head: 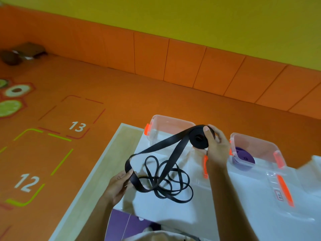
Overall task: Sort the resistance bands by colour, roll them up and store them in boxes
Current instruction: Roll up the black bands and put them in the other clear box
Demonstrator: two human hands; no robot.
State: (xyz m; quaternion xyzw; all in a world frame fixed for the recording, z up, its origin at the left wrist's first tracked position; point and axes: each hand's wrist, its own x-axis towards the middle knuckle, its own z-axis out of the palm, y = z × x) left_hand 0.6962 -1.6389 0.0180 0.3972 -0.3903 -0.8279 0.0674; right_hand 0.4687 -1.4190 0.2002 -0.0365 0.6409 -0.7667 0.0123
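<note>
My right hand (216,145) grips a partly rolled black resistance band roll (198,139) held above the table, in front of an empty clear box (171,122) with orange clips. Two flat strands of the black band (161,143) run down-left from the roll to my left hand (119,183), which pinches the band's loop end near the table's left part. Thin black bands (166,181) lie in a loose tangle on the white table top (149,211). A second clear box (260,148) on the right holds rolled purple bands (245,156).
Clear lids with orange clips (284,190) lie on the table at the right. The table has a pale wooden border (97,173). An orange floor with numbered markings 12 and 13 spreads to the left; orange padded wall panels stand behind. Purple panels (121,223) show below the table's near edge.
</note>
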